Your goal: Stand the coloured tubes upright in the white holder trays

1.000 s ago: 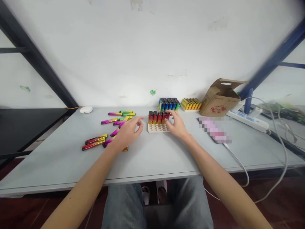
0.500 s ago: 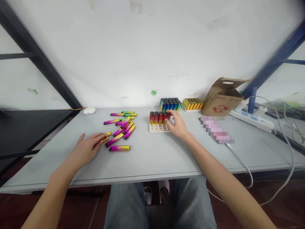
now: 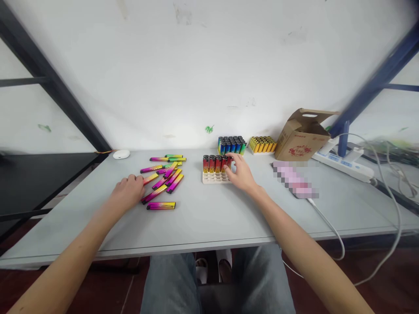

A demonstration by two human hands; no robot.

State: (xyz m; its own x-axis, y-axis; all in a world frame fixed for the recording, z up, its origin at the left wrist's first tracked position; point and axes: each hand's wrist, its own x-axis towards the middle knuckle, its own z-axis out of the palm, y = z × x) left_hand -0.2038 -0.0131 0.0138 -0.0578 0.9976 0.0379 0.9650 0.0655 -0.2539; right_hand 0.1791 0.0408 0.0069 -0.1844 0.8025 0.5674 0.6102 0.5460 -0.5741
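Several purple-yellow lighters [image 3: 161, 206] and a few green ones [image 3: 173, 156] lie loose on the left half of the table. My left hand [image 3: 130, 191] is closed on the near end of a lighter [image 3: 151, 178] at the left edge of this pile. A white holder [image 3: 216, 178] with round holes stands mid-table; red-yellow lighters [image 3: 212, 164] stand upright in its back rows, and its front holes are bare. My right hand [image 3: 238, 173] is at the holder's right end, its thumb and fingers around the rightmost red lighter.
Behind stand racks of blue-green lighters [image 3: 231, 145] and yellow lighters [image 3: 262, 145]. To the right are an open cardboard box [image 3: 299, 141], a phone [image 3: 296, 179] on a white cable and a power strip [image 3: 347, 165]. A white case [image 3: 121, 154] lies back left.
My left hand has drawn its fingers together and turned more palm-down over the lighter. My right hand remains at the holder. The whole view has shifted slightly.
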